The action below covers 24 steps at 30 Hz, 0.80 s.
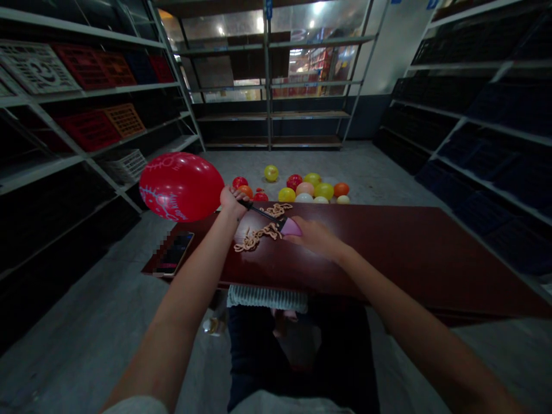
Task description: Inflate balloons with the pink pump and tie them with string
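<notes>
Worktop dark red, glossy. Over it, my right hand grips the pump; my left hand grips red balloon at its tip. Racks line three sides; floor grey.

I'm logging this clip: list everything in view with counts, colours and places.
Large red balloon: one, red with pale print, at the left hand
Pump: one, purple and black, above the table
Tan strands: count unclear, tan, on the table
Phone: one, dark screen, table's left end
Table: one, dark red-brown, in front of the person
Floor balloons: about thirteen, red, orange, yellow, peach, white, beyond the table
Shelving units: three, grey, left, back and right
Crates: many, white, red, orange, dark, on side shelves
Left hand: one, bare, at the balloon's neck
Right hand: one, bare, around the pump's purple end
Legs: two, dark trousers, below the table edge
</notes>
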Motion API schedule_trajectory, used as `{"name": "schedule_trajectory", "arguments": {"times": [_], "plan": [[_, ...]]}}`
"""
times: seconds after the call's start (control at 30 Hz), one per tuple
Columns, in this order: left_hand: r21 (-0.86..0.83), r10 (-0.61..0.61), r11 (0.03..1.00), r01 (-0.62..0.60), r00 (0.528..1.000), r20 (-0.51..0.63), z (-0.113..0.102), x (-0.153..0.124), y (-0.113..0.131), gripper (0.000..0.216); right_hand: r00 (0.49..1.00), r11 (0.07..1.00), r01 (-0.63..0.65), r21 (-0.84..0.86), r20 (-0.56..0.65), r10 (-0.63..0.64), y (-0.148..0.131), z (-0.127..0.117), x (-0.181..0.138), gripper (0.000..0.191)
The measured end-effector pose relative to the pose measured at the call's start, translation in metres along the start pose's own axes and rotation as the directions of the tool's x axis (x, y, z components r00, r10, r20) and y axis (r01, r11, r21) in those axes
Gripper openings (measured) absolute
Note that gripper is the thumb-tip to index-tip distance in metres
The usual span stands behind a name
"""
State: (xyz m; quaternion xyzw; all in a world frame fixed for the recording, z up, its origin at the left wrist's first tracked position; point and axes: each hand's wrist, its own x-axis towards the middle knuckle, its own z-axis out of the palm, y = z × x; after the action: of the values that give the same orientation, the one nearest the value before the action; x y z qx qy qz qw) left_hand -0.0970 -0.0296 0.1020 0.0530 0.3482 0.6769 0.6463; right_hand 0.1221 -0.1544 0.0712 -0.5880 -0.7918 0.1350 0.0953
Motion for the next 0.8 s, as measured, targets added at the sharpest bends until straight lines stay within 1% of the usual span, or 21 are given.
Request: {"name": "schedule_trajectory", "arguments": {"times": [0.13, 0.27, 0.37, 0.5, 0.7, 0.8], "plan": [[-0.015, -0.005, 1.000, 0.005, 1.000, 0.018, -0.008, 0.000, 0.011, 0.041, 1.000, 0.999, 0.026, 0.022, 0.013, -0.027, 0.011, 0.006, -0.009, 0.052], [-0.024, 0.028, 0.999, -0.028, 1.000, -0.010, -0.011, 0.001, 0.004, 0.044, 0.999, 0.998, 0.010, 0.060, 0.042, -0.013, 0.018, 0.010, -0.007, 0.051], [-0.036, 0.059, 0.998, -0.060, 0.998, -0.030, -0.012, 0.001, -0.009, 0.044, 0.998, 0.999, 0.013, 0.043, 0.056, -0.015, 0.025, 0.010, -0.002, 0.048], [-0.047, 0.040, 0.998, -0.041, 0.999, -0.008, -0.013, -0.008, -0.031, 0.043, 0.996, 0.999, 0.049, 0.025, 0.070, -0.050, 0.025, 0.008, 0.003, 0.044], [-0.065, 0.009, 0.998, -0.007, 1.000, 0.027, -0.014, -0.031, -0.072, 0.045, 0.996, 0.998, 0.063, 0.000, 0.065, -0.063, 0.003, 0.005, 0.017, 0.041], [-0.052, -0.003, 0.999, 0.006, 0.999, 0.041, -0.010, -0.036, -0.079, 0.046, 0.998, 0.999, 0.041, -0.007, 0.042, -0.041, -0.009, 0.004, 0.022, 0.041]]}}
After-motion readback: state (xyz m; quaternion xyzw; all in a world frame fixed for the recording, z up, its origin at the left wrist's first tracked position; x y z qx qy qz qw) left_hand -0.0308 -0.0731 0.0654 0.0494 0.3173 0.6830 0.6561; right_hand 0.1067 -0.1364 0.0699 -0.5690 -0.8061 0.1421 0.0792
